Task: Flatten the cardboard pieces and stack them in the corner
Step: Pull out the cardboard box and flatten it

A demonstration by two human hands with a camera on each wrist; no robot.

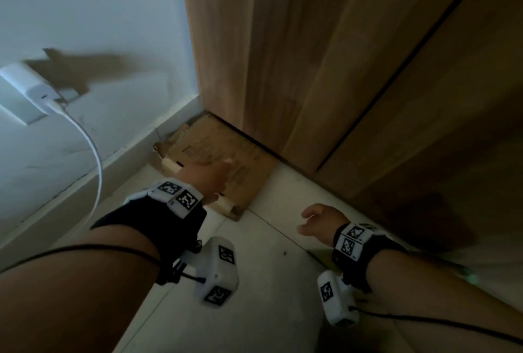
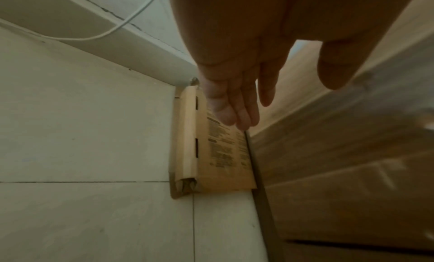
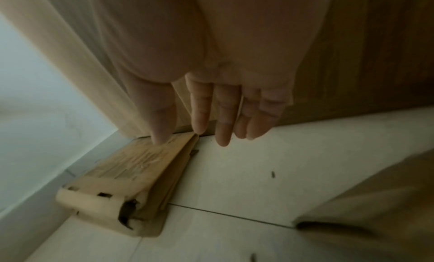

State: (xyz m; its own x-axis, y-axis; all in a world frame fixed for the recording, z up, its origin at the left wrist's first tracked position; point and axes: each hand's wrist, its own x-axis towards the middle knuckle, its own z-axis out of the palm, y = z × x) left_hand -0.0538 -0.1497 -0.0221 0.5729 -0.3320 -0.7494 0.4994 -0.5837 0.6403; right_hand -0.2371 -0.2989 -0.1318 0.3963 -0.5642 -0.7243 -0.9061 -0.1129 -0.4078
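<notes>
A stack of flattened brown cardboard pieces (image 1: 226, 154) lies on the floor in the corner between the white wall and a wooden cabinet. Its top sheet (image 2: 223, 154) carries print, and a folded, rolled edge (image 3: 94, 202) faces me. My left hand (image 1: 222, 180) reaches over the stack with straight fingers (image 2: 232, 108) just above or on the printed sheet; I cannot tell whether they touch. My right hand (image 1: 304, 222) hovers over the tiles to the right of the stack, its fingers (image 3: 223, 121) relaxed and holding nothing.
The wooden cabinet (image 1: 297, 55) stands behind and to the right of the stack. A white charger (image 1: 31, 86) sits in a wall socket at the left, and its cable (image 1: 94, 154) hangs down past the skirting board (image 1: 127, 152). Pale floor tiles (image 1: 268, 282) lie below my hands.
</notes>
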